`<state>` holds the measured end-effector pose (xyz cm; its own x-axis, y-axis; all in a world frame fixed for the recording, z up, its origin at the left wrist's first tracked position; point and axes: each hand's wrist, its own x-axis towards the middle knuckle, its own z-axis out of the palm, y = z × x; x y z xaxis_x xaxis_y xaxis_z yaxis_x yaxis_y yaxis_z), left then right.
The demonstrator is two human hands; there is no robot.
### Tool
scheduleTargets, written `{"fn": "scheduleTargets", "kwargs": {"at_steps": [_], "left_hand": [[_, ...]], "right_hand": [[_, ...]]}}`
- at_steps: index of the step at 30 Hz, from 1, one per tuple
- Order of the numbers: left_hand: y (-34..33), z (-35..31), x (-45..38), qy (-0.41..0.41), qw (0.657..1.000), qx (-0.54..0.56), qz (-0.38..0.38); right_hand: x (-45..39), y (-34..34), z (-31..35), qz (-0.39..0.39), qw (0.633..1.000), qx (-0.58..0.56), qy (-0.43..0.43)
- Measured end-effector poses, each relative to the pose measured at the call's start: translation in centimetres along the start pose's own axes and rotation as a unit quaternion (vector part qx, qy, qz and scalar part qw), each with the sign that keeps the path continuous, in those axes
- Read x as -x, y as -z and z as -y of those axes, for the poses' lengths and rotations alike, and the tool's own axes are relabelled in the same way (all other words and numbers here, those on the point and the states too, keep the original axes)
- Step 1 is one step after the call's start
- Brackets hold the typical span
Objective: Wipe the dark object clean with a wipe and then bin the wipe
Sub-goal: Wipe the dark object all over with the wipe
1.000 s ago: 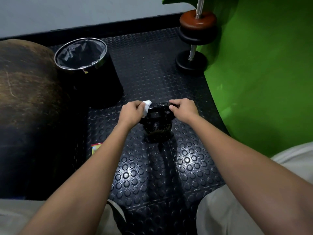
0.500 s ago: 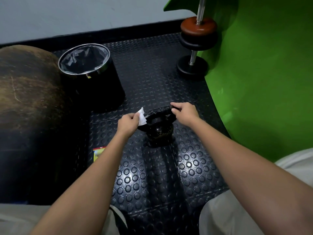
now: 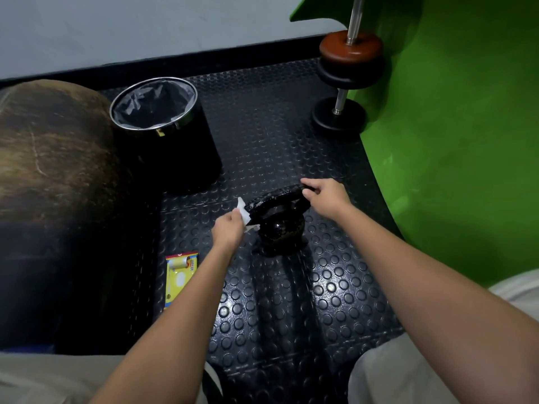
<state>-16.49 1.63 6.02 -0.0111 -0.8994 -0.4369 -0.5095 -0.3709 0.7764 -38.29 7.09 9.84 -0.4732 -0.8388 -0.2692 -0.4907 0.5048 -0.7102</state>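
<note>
Left hand (image 3: 229, 230) pinching wipe (image 3: 243, 212), right hand (image 3: 326, 195) gripping kettlebell (image 3: 280, 220) handle

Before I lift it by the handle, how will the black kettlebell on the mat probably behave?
The kettlebell looks like solid cast metal, so it is probably heavy for its size and stiff. Its glossy, speckled surface may be damp from the wipe, so the handle could be slippery. Its round body may tip or roll if pushed sideways.

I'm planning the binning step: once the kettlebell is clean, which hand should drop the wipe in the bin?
Left. The left hand already holds the wipe, and the bin stands on that side, up and to the left. The right hand grips the kettlebell handle, farther from the bin.
</note>
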Motion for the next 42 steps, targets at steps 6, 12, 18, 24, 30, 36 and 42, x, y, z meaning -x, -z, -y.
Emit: {"fn": "scheduleTargets", "kwargs": {"at_steps": [6, 12, 18, 24, 30, 36, 42], "left_hand": [[-0.2, 0.6, 0.7, -0.037, 0.999, 0.012, -0.038], [-0.4, -0.8, 1.0, -0.065, 0.995, 0.051, -0.063], [-0.1, -1.8, 0.1, 0.109, 0.951, 0.284, 0.049], [-1.9, -2.6, 0.1, 0.145, 0.945, 0.287, -0.064], [-1.9, -2.7, -0.3, 0.191, 0.909, 0.367, -0.050], [-1.5, -2.7, 0.4, 0.104, 0.970, 0.205, -0.081], [-0.4, -3.7, 0.3, 0.145, 0.957, 0.251, -0.014]], "right_hand": [[0.0, 0.3, -0.5, 0.026, 0.998, 0.050, 0.020], [0.5, 0.4, -0.7, 0.039, 0.997, 0.071, 0.016], [1.3, -1.2, -0.7, 0.008, 0.998, 0.061, 0.006], [0.8, -0.4, -0.9, 0.014, 0.998, 0.068, 0.010], [1.4, -0.1, -0.8, 0.001, 0.998, 0.057, 0.031], [1.5, -0.1, -0.7, 0.001, 0.999, 0.043, 0.025], [1.3, -0.3, -1.0, 0.007, 0.999, 0.033, 0.019]]}}
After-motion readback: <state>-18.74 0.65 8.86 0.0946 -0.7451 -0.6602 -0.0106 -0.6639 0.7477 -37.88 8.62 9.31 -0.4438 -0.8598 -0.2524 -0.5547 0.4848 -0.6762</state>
